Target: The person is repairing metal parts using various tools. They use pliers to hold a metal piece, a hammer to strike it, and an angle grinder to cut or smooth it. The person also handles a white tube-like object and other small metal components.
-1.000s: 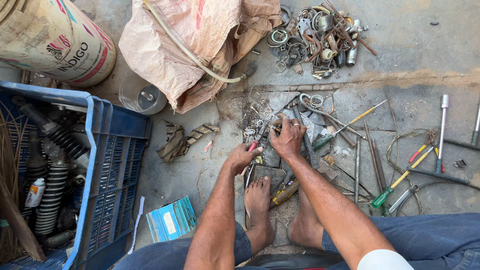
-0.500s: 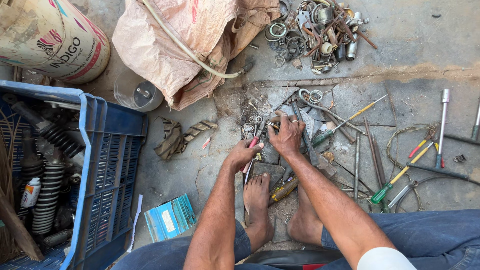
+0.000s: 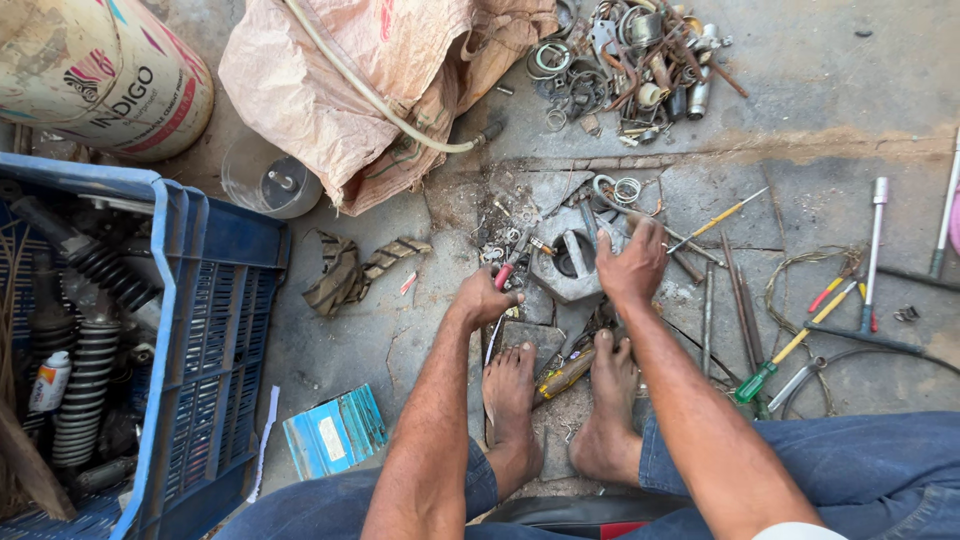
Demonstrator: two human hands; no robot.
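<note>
My left hand (image 3: 487, 298) is curled shut around the red-handled tool (image 3: 500, 283), whose thin metal shaft runs down past my wrist toward my left foot (image 3: 512, 395). The tool's working end sits just left of the grey cast-metal housing with a round hole (image 3: 567, 262), which lies on the cracked concrete floor (image 3: 830, 110) directly in front of both feet. My right hand (image 3: 630, 265) presses on the right edge of that housing, fingers bent and spread over its rim (I cannot tell whether anything small is pinched beneath them).

Below the housing, between my feet, lies a rusty cylindrical part (image 3: 566, 373), touching my right foot (image 3: 607, 410). To the right of the housing, long steel rods (image 3: 708, 320) lie near, and further right a green-handled screwdriver with a yellow shaft (image 3: 775, 358) and a silver socket wrench (image 3: 875, 240). Above and right of the housing, well apart, is a heap of rusty rings, springs and scrap bits (image 3: 630, 50). Above and left of it, a crumpled tan woven sack (image 3: 340, 90) with a pale hose (image 3: 380, 105) across it. Left of the housing, torn strips of ribbed rubber (image 3: 350, 270); far left, a blue plastic crate (image 3: 175, 330) holding black coil shock absorbers (image 3: 90, 340). Lower left of the housing, a small blue cardboard box (image 3: 335, 432).
</note>
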